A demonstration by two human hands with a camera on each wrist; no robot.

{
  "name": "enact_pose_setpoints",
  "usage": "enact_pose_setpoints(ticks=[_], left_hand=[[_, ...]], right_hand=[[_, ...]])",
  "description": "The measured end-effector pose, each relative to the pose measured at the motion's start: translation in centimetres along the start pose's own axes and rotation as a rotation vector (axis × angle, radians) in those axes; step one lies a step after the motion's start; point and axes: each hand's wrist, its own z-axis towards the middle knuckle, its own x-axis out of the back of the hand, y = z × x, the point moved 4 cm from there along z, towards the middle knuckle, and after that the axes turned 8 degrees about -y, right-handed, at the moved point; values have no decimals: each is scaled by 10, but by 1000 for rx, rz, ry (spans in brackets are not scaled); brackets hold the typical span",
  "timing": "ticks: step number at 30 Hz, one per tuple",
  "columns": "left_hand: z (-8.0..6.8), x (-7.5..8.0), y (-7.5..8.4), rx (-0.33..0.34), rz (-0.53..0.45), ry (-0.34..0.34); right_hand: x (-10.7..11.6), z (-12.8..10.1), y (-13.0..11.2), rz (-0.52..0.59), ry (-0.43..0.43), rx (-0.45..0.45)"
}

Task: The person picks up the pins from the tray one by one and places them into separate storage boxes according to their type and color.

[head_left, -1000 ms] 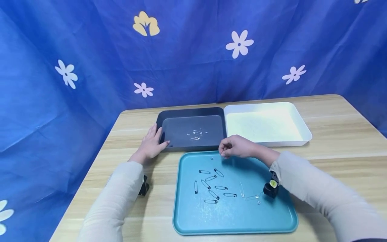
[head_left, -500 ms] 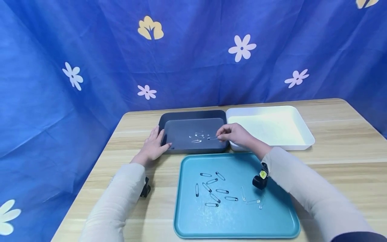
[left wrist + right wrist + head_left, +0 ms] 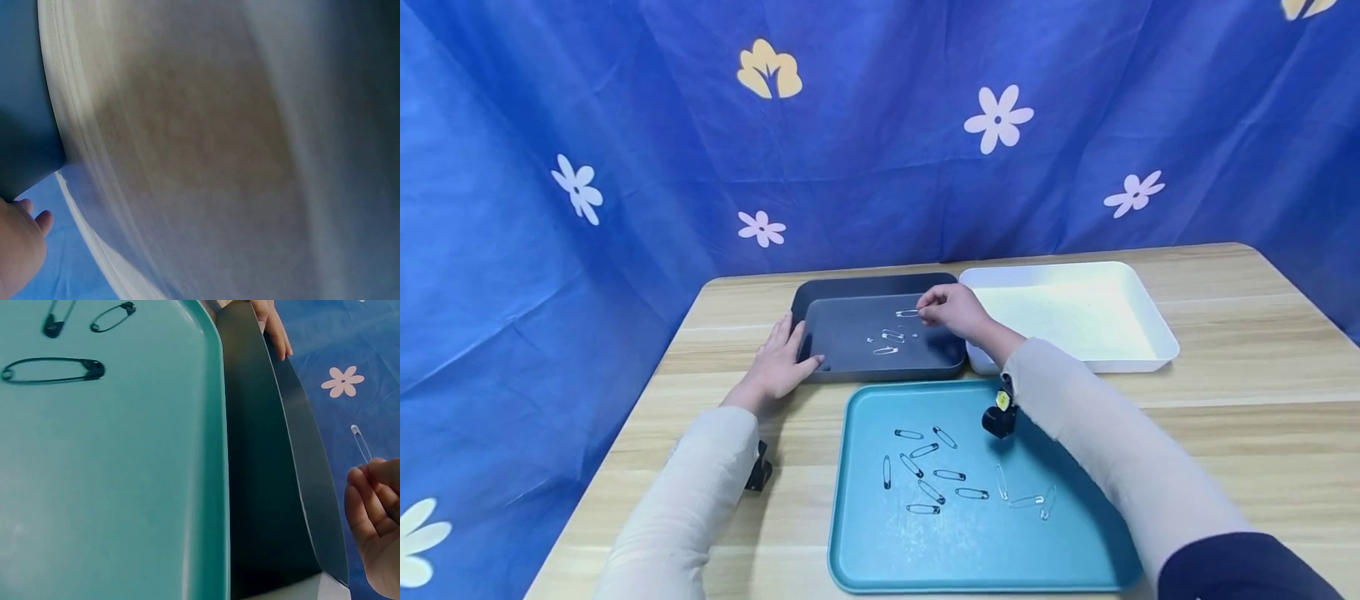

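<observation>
My right hand pinches a silver safety pin between thumb and fingertips over the right part of the dark grey tray. In the right wrist view the same safety pin points up out of the fingertips. Several silver safety pins lie on the grey tray's floor. My left hand rests with spread fingers on that tray's left rim. On the teal tray lie several black safety pins, with silver safety pins to their right.
A white tray stands beside the grey one on its right. All three trays sit on a wooden table, the teal one nearest me. Behind the table hangs a blue curtain with flower prints.
My right hand has moved from the teal tray's far edge forward and left over the grey tray, carrying the silver safety pin. My left hand has stayed on the rim.
</observation>
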Motion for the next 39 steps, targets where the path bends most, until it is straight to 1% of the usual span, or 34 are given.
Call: enact_pose_setpoints(ticks=[4,7,10,14,20,24,30,33,39], left_hand=[[-1,0,-1,5,-2,-1],[-1,1,-1,7,1,-1],[-1,1,-1,4,-2,1],[0,0,-1,3,-1,3],[0,0,-3,5,11,2],[2,-1,-3,4,8,-5],[4,0,-3,3,15,-7],[4,-1,-3,5,18,-11],[4,-1,-3,3,11,-7]], right_hand=[[-6,9,2,6,2,6],[-10,16,4,-5,8,-19],[-13,21,5,-52,32,-48],[-15,27,7,-147,74,-81],[-20,33,10,-312,110,-107],[-21,35,14,-385,119,-122],[-22,37,18,-482,111,-110],[-22,39,19,-501,100,-118],[-24,41,21,-497,77,-123]])
